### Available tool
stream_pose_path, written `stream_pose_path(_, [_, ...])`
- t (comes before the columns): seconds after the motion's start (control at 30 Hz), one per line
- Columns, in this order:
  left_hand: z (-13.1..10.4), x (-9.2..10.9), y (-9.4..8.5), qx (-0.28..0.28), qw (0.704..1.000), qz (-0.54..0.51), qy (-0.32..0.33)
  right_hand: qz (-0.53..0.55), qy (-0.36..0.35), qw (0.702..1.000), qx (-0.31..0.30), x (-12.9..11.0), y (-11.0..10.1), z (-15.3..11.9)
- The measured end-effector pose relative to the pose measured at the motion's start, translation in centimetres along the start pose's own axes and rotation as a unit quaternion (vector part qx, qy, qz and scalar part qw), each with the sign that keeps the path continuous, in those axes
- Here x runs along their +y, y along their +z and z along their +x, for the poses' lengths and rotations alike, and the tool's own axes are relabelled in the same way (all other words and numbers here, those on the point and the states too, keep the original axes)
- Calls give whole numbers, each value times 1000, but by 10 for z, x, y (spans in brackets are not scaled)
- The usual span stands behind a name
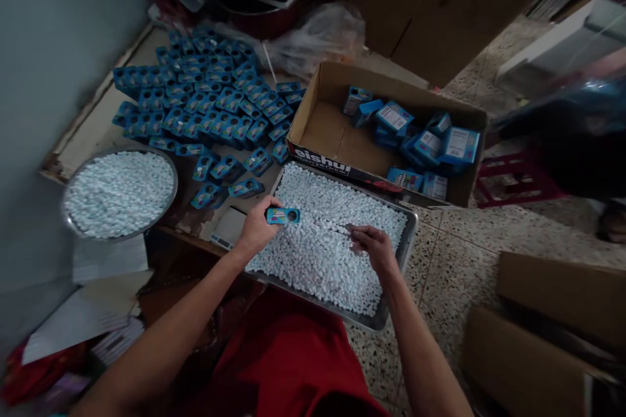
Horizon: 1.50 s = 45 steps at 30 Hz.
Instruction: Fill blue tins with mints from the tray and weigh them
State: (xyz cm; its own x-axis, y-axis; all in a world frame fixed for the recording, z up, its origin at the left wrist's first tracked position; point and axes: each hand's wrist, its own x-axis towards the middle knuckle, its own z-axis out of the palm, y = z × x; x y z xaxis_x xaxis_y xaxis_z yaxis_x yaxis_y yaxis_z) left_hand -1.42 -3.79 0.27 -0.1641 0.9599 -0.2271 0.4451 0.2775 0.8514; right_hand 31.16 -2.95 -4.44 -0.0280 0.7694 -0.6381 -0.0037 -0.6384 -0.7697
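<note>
My left hand (257, 229) is closed around a small blue box (282, 215) with a dark round hole in its top face. It holds the box above the left side of a metal tray (411, 234) heaped with small white pellets (323, 267). Over the right part of the heap, my right hand (374, 246) has its fingers drawn together at the pellets' surface. Whatever is between those fingers is too small to make out. A thin dark line runs across the pellets from the fingertips toward the box.
Many similar blue boxes (205, 98) crowd the table at the left. A round metal bowl (175, 192) of pellets stands near its edge. Behind the tray, an open carton (337, 124) holds several blue packs. A person's blurred dark clothing (577, 137) shows at right, above a red stool (513, 176).
</note>
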Motion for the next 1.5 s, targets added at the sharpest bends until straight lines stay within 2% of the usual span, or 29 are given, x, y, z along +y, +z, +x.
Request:
stream_pose_path(0.07, [-1, 4, 4, -1, 999, 34, 21, 10, 0, 999, -36, -28, -8, -13])
stream_pose_path(0.13, [-1, 11, 10, -7, 999, 37, 33, 4, -7, 998, -61, -57, -5, -21])
stream_pose_path(0.3, [-4, 22, 19, -27, 998, 18, 52, -113, -69, 989, -71, -113, 24, -30])
stream_pose_path(0.5, [-5, 20, 24, -46, 998, -17, 37, -318, -194, 928, -23, -151, 56, -62])
stream_pose_path(0.6, [-2, 11, 26, -59, 995, -74, 9, -329, -194, 924, -7, -153, 49, -72])
stream_pose_path(0.7, [-2, -4, 27, -74, 981, -180, -14, -271, -136, 953, 29, -133, 15, -73])
stream_pose_path(0.83, [-10, -20, 21, -64, 962, -263, -33, -160, -54, 974, 154, -69, -39, -66])
stream_pose_path(0.9, [-15, -27, 7, -8, 966, -252, -51, -124, -17, 976, 179, -36, -55, -63])
stream_pose_path(0.97, [-19, -36, -15, 66, 972, -217, -58, -121, -2, 979, 165, -10, -61, -61])
stream_pose_path(1.07, [-19, -59, -48, 159, 978, -121, -62, -119, -2, 981, 150, 13, -61, -60])
stream_pose_path(1.13, [-15, -79, -59, 215, 973, -42, -67, -96, -2, 981, 168, 22, -61, -60])
stream_pose_path(1.23, [3, -106, -55, 260, 962, 53, -58, -76, -10, 977, 198, 30, -71, -61])
stream_pose_path(1.33, [39, -122, -34, 294, 951, 90, -40, -108, -29, 972, 208, 33, -100, -68])
stream_pose_path(1.43, [82, -122, -17, 334, 937, 90, -51, -163, -5, 971, 174, 42, -131, -79])
stream_pose_path(1.5, [100, -115, -13, 326, 940, 81, -58, -168, 30, 975, 139, 56, -135, -80])
